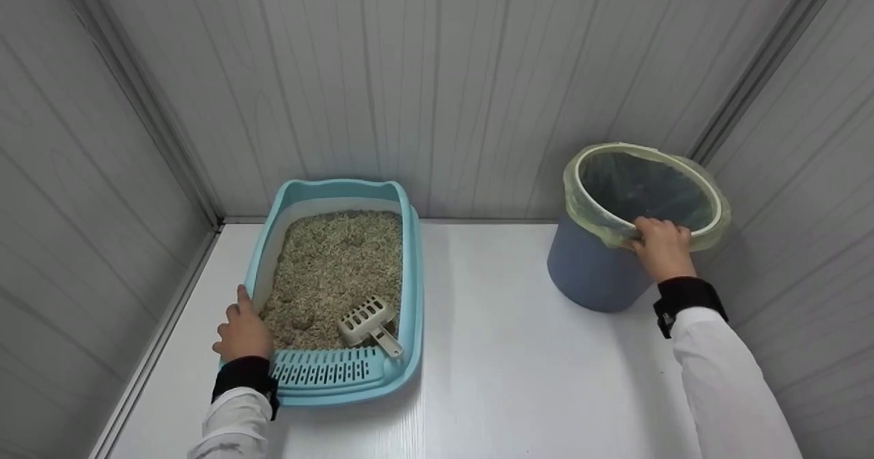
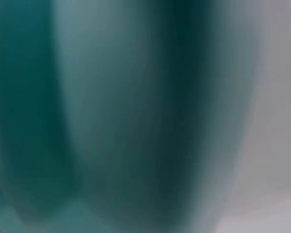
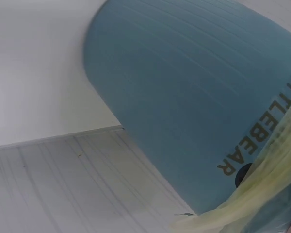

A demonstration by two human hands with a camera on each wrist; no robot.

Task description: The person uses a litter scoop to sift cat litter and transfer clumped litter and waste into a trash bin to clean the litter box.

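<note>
L hand (image 1: 244, 332): on near-left rim of tray; fingers lie fairly straight along the edge, thumb side inward; rests on it, no firm grip seen; L wrist view only a teal blur, prob. tray wall up close.
Tray (image 1: 410, 268): light-blue litter tray, left half of white floor, back end near wall; slotted step at near end.
Litter (image 1: 334, 268): pale grains, fills tray; surface uneven.
Scoop (image 1: 367, 321): cream, slotted; lies in litter at near-right corner, handle pointing to near-right rim; neither hand on it.
Floor (image 1: 491, 350): white, between tray & bin.
Bin (image 1: 594, 274): blue round bin, right side by corner wall, tilted toward person; well apart from tray; R wrist view shows its ribbed side w/ lettering "LITTLEBEAR".
Liner (image 1: 580, 206): yellowish bag folded over bin rim; inside looks dark, contents can't tell.
R hand (image 1: 659, 244): on near rim of bin; fingers curled over edge, pinching rim & liner together.
Handling note: judged; keep R grip on rim and liner both so bag doesn't slip; steady tray w/ L hand flat; bring bin close beside tray w/o tipping further.
</note>
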